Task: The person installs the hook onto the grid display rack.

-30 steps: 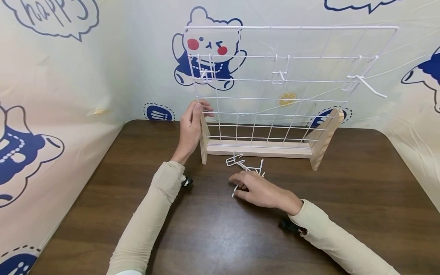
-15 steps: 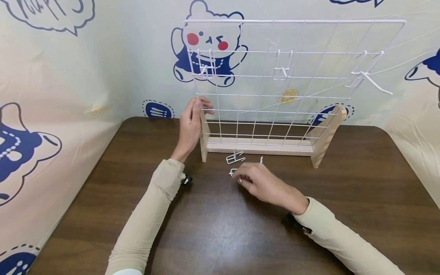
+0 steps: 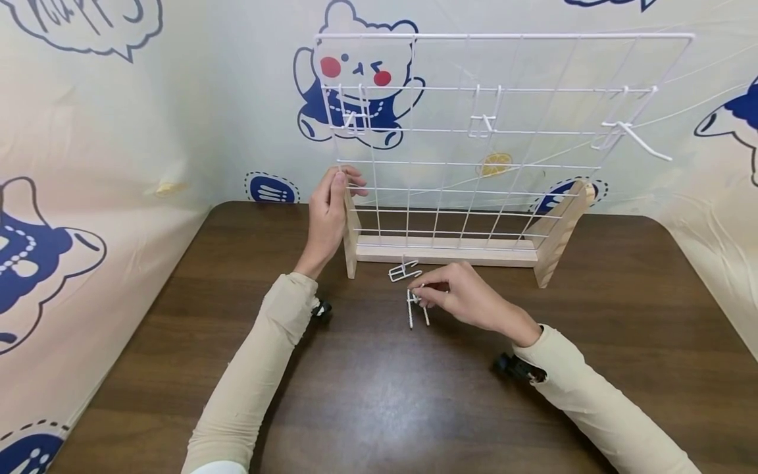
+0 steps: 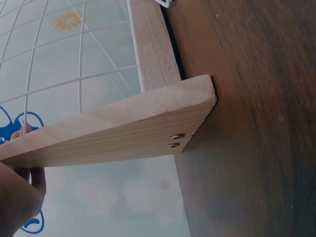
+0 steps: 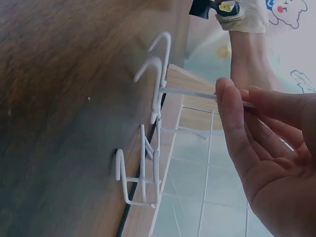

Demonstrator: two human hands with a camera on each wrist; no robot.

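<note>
Pinching a white wire hook [image 5: 187, 93] by its prong, my right hand [image 3: 470, 296] holds it in front of the rack [image 3: 447, 255]. My left hand [image 3: 328, 204] grips the rack's left wooden support [image 3: 351, 247], and a second hook [image 3: 404, 269] lies on the table [image 3: 355, 395] near the rack.

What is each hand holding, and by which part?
The right hand pinches a white wire hook by its projecting prong; the left hand grips the wooden side support near its top.

Brown wood-grain table [image 3: 474, 421] with a soft glare [image 3: 387, 415] — behind, a pale backdrop [image 3: 237, 112] of cartoon bears [image 3: 370, 69].
</note>
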